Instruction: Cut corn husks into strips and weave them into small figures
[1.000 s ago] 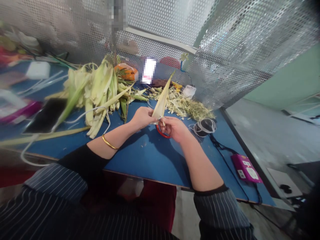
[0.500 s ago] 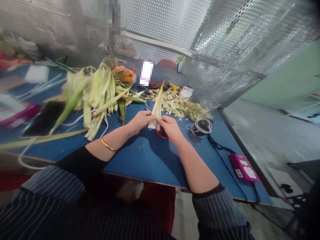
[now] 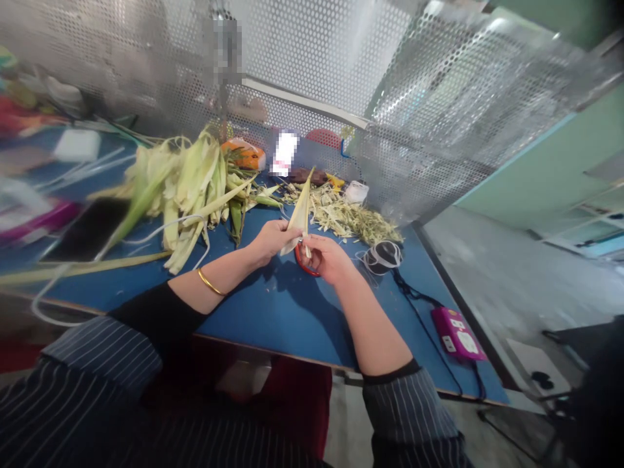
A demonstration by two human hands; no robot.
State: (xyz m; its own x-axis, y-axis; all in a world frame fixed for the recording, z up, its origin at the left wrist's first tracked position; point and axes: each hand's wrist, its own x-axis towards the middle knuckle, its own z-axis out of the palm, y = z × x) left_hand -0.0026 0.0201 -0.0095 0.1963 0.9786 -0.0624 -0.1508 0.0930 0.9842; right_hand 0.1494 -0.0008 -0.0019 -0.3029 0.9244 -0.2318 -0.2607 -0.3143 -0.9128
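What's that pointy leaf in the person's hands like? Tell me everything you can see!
The leaf is long, pale yellow-green and thin-looking, perhaps corn husk. It's wide at the bottom and narrows to a sharp tip, which points up and leans a bit right. It's held above the blue table. The left hand pinches its lower part, and the right hand is at its lower right edge. Fingers hide some of the bottom.

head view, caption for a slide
Left hand holding a pale husk, right hand at its base, over a blue table, shreds beyond.
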